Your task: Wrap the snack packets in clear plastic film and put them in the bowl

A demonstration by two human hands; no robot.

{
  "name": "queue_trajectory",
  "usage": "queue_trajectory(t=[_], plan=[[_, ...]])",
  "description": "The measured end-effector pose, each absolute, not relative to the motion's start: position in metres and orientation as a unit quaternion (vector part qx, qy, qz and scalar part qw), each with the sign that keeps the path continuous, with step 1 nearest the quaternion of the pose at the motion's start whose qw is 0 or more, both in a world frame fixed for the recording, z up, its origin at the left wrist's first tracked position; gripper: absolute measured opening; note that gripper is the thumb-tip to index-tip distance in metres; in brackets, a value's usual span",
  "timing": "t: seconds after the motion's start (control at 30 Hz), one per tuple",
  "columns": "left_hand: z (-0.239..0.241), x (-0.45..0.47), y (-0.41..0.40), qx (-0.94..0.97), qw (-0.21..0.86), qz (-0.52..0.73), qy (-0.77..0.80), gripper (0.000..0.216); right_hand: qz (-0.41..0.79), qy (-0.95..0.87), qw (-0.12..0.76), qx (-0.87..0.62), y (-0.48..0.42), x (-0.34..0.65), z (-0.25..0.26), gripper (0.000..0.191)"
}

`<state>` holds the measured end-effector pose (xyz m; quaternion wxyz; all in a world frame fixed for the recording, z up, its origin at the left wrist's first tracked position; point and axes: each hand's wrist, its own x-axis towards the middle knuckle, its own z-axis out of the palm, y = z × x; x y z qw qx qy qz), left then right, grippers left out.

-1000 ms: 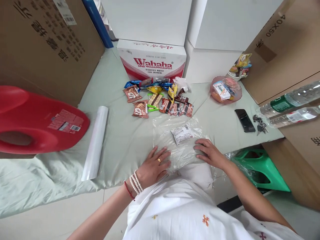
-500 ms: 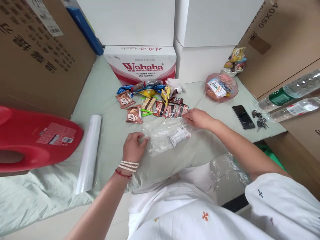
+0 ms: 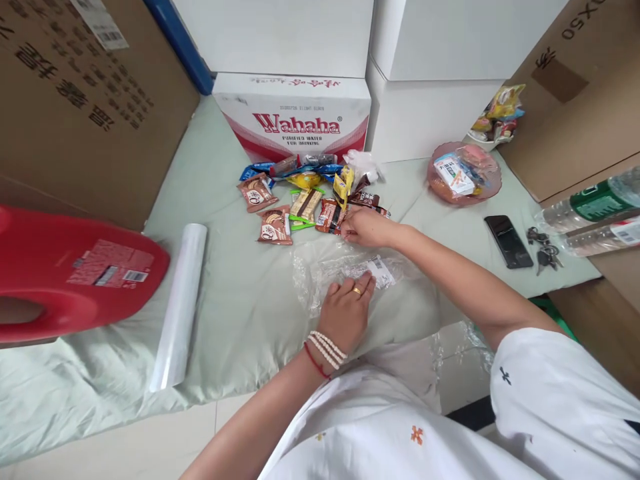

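Note:
My left hand [image 3: 347,308] lies with fingers stretched out over a clear plastic bag [image 3: 306,288] on the cloth-covered table. Just past its fingertips shows a small white printed packet [image 3: 383,272]; whether it is inside the bag or under it, I cannot tell. My right hand [image 3: 371,227] has its fingers bent together at a row of brown-red wrapped snacks [image 3: 329,217], covering part of them. What its fingertips grip is hidden. Beside that row are a green-edged wafer packet [image 3: 305,204] and two brown snack packets [image 3: 275,225]. Blue and yellow packets [image 3: 305,180] lie behind.
A white Wahaba-style water carton [image 3: 300,113] stands behind the snacks. At left are a film roll [image 3: 181,303] and a red jug [image 3: 90,267]. To the right sit a pink bowl [image 3: 467,193], a phone [image 3: 508,241], keys [image 3: 547,253] and water bottles [image 3: 590,203].
My left hand has moved right from the bag's left edge and now lies flat on it. My right hand has shifted left over the brown-red snacks. The view has shifted slightly.

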<state>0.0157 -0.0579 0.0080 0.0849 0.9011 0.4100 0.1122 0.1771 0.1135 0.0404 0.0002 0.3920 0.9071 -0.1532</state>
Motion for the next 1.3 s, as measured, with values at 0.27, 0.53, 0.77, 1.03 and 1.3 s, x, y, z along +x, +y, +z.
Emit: queue_trajectory(t=[0.27, 0.53, 0.77, 1.03, 1.3], plan=[[-0.015, 0.009, -0.051, 0.881, 0.142, 0.127, 0.434, 0.048, -0.123, 0.927, 0.013, 0.354, 0.004, 0.218, 0.061, 0.035], [-0.013, -0.051, -0.080, 0.805, 0.334, 0.342, 0.351, 0.034, -0.165, 0.928, 0.012, 0.333, -0.035, 0.219, 0.019, 0.054], [0.014, -0.058, -0.041, 0.559, 0.203, 0.419, 0.686, 0.033, -0.106, 0.941, 0.047, 0.318, -0.028, 0.205, 0.024, 0.056], [0.028, -0.058, -0.056, 0.515, 0.530, 0.249, 0.626, 0.022, -0.113, 0.940, 0.026, 0.319, -0.026, 0.204, 0.020, 0.052], [0.016, 0.011, -0.015, 0.448, 0.584, 0.372, 0.565, 0.030, -0.147, 0.935, -0.046, 0.319, -0.039, 0.209, 0.009, 0.050]])
